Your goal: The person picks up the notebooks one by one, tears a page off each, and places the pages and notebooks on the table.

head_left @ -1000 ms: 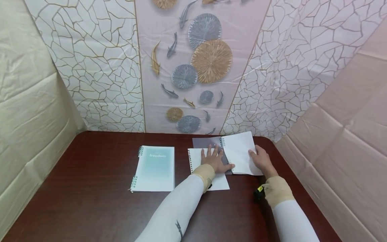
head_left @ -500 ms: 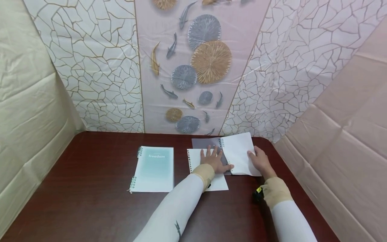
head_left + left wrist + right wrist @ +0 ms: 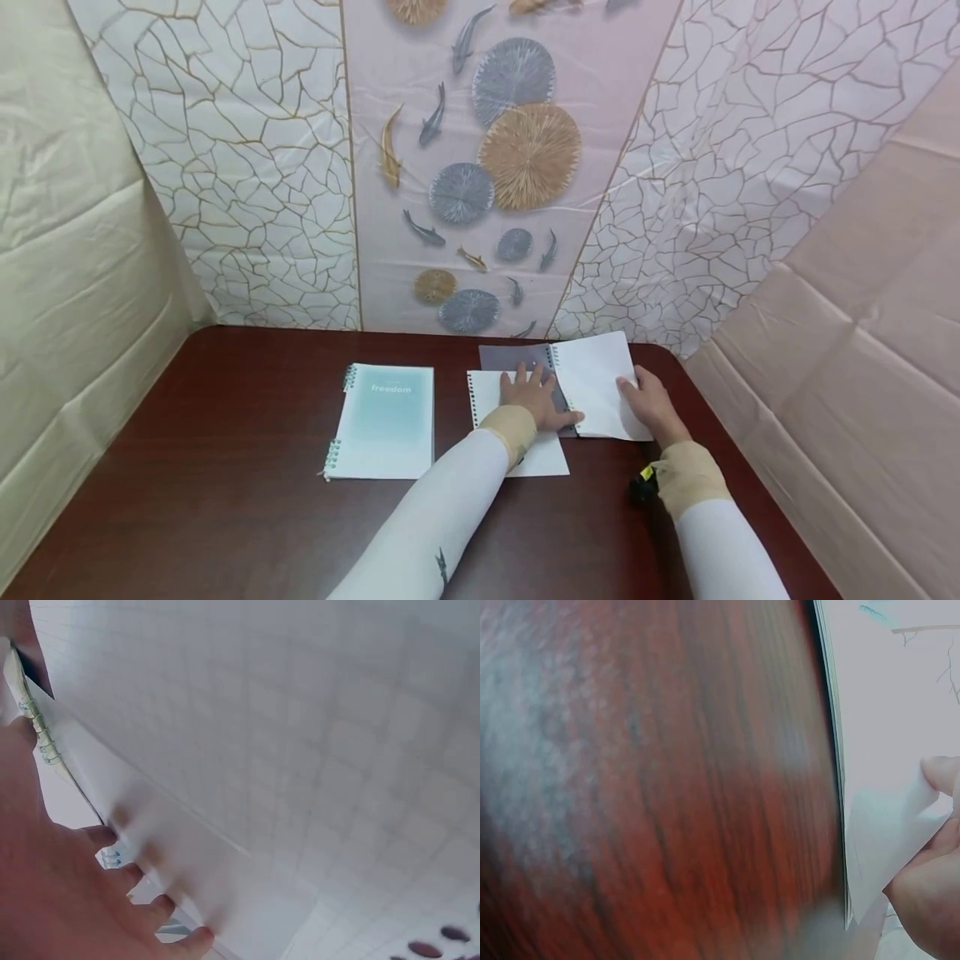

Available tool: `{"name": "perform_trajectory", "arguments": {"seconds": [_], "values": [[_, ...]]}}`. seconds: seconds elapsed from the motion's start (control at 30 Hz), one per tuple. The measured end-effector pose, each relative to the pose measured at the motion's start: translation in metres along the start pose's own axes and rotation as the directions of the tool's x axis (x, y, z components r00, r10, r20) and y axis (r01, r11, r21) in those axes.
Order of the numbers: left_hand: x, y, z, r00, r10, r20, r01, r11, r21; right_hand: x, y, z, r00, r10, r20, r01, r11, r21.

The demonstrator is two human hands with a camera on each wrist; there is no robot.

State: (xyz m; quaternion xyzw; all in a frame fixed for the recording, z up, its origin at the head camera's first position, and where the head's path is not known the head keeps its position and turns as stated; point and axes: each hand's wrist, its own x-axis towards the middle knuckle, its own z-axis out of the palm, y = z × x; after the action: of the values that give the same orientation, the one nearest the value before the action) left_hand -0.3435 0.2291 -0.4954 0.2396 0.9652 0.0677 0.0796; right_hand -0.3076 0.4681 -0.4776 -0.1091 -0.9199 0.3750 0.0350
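A ring-bound notebook point(image 3: 596, 383) lies spread at the back right of the table, its translucent cover point(image 3: 510, 357) folded out to the left. Over that cover and the table lies a loose white sheet point(image 3: 547, 458) with punched holes along its left edge; faint grid lines show on it in the left wrist view. My left hand point(image 3: 531, 400) rests on the sheet with fingers spread, the thumb reaching the notebook's rings. With thumb and fingers my right hand point(image 3: 651, 402) pinches the right edge of the notebook's top page point(image 3: 889, 817), which bends up there.
A second ring-bound notebook point(image 3: 390, 421), pale teal and marked "freedom", lies closed to the left. The dark red wooden table point(image 3: 225, 467) is enclosed by a patterned cloth point(image 3: 270, 183) behind and beige cloth point(image 3: 847, 325) at the sides.
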Motion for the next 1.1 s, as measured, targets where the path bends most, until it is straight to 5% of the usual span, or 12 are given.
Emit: {"name": "perform_trajectory", "arguments": {"seconds": [0.33, 0.7, 1.1], "values": [[0.007, -0.004, -0.004, 0.995, 0.03, -0.09, -0.025, 0.998, 0.052, 0.0, 0.003, 0.002, 1.0, -0.011, 0.008, 0.011, 1.0, 0.024], [0.018, -0.003, -0.011, 0.971, 0.158, -0.182, -0.168, 0.985, -0.037, 0.0, 0.006, -0.004, 1.0, -0.015, 0.011, 0.015, 0.999, 0.052], [0.041, -0.002, -0.009, 0.981, 0.194, -0.029, -0.195, 0.98, -0.027, -0.005, 0.004, -0.001, 0.999, -0.032, 0.0, 0.032, 0.997, 0.069]]}}
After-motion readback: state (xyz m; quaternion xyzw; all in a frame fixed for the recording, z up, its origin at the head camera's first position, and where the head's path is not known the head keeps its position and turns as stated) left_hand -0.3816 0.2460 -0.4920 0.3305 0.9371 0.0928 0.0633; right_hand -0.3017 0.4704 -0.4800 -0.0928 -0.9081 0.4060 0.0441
